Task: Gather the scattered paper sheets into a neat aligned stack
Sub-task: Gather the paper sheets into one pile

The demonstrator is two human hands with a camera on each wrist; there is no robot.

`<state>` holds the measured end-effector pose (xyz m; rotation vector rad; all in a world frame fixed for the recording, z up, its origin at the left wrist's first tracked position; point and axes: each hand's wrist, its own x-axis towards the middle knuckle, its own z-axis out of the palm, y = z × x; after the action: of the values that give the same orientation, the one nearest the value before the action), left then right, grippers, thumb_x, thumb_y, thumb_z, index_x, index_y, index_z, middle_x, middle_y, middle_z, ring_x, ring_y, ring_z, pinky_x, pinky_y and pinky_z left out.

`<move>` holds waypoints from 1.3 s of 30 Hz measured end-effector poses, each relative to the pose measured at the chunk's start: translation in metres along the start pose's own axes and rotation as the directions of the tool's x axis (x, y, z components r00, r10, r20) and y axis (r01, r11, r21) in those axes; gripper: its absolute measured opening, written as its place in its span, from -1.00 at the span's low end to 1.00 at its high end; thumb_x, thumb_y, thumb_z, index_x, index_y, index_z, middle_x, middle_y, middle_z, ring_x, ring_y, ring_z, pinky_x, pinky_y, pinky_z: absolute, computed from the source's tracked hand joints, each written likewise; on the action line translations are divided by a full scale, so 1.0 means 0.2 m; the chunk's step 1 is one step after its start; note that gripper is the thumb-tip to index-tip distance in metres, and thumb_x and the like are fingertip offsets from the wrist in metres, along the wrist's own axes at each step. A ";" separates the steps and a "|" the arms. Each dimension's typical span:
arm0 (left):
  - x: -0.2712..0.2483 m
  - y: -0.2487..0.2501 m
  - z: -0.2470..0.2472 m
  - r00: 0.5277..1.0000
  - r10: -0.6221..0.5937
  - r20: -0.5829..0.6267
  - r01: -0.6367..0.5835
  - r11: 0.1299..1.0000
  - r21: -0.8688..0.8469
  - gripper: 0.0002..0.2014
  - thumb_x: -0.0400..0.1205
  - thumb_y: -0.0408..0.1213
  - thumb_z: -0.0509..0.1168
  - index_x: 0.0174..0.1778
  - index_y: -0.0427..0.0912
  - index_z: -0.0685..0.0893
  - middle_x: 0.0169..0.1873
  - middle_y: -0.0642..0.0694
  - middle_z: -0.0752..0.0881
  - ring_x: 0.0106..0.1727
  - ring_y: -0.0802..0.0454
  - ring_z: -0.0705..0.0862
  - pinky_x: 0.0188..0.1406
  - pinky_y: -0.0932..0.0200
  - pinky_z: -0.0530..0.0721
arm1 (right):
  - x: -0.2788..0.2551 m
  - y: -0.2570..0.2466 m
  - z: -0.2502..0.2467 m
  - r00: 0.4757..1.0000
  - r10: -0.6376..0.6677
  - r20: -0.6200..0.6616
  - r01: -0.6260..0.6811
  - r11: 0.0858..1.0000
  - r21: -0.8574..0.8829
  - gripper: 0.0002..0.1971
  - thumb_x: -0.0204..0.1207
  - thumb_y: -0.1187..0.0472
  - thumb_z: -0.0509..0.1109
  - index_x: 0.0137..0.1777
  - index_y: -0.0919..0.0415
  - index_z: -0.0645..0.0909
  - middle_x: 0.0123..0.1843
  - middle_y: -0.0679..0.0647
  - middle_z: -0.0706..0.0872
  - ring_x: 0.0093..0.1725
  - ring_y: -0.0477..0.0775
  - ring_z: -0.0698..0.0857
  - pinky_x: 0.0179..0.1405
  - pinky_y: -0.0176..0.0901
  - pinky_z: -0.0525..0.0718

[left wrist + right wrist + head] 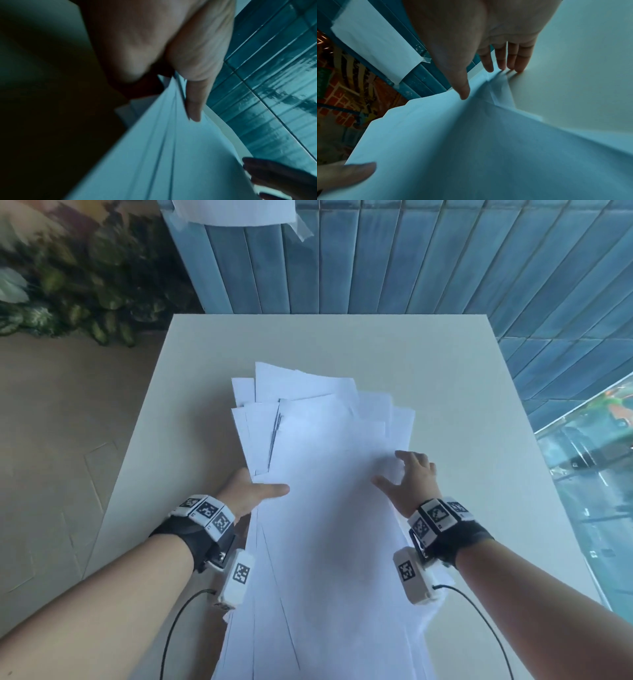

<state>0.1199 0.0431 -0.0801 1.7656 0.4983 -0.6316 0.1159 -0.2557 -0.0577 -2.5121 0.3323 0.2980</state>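
A loose fan of white paper sheets lies on the white table, its far ends splayed and uneven. My left hand holds the pile's left edge, thumb on top and fingers hidden underneath. In the left wrist view the thumb presses on the layered sheets. My right hand is at the pile's right edge with its fingers spread. In the right wrist view its straight fingertips touch the sheets' edge and the tabletop.
A blue tiled wall stands behind the table, with one sheet taped to it. Leafy plants sit at the far left over beige floor. A glass pane runs along the right. Bare tabletop surrounds the pile.
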 end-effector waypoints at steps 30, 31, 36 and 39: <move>-0.01 0.00 0.02 0.984 0.175 0.044 -0.162 0.963 -0.217 -0.60 0.38 -0.42 0.59 0.13 -0.23 0.73 0.08 -0.15 0.83 0.16 -0.05 0.78 0.37 -0.11 0.61 | 0.36 -0.21 -0.20 0.992 -0.093 0.087 0.071 0.970 0.234 -0.59 0.47 0.26 0.42 0.30 0.23 0.44 0.16 0.13 0.70 0.02 0.12 0.66 -0.06 -0.16 0.50; -0.01 0.00 0.01 0.983 0.180 0.040 -0.168 0.965 -0.202 -0.55 0.34 -0.32 0.62 0.14 -0.23 0.73 0.08 -0.14 0.83 0.17 -0.04 0.78 0.38 -0.13 0.60 | 0.37 -0.22 -0.20 0.995 -0.075 0.072 0.059 0.978 0.200 -0.41 0.45 0.21 0.46 0.44 0.23 0.32 0.34 0.17 0.61 0.21 0.17 0.62 0.06 -0.12 0.51; -0.05 0.03 -0.01 0.972 0.224 0.069 -0.212 0.965 -0.152 -0.41 0.23 -0.07 0.61 0.17 -0.18 0.74 0.09 -0.07 0.83 0.20 -0.02 0.77 0.36 -0.07 0.61 | 0.48 -0.45 -0.28 0.965 -0.260 -0.042 0.260 0.966 -0.011 -0.08 0.34 -0.12 0.52 0.62 0.10 0.14 0.62 0.10 0.24 0.59 0.18 0.22 0.56 0.09 0.23; -0.07 0.05 -0.02 0.966 0.252 0.059 -0.244 0.962 -0.118 -0.58 0.39 -0.28 0.60 0.17 -0.16 0.73 0.08 0.00 0.83 0.16 0.12 0.77 0.22 0.15 0.61 | 0.55 -0.68 -0.31 0.909 -0.416 -0.008 0.407 0.894 -0.186 -0.09 0.29 -0.25 0.47 0.60 -0.06 0.18 0.69 0.00 0.09 0.67 0.14 0.03 0.63 0.18 -0.04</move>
<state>0.1168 0.0439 -0.0625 1.6604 0.2497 -0.4803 0.2698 -0.2014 0.0326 -2.6897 -0.2246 0.0993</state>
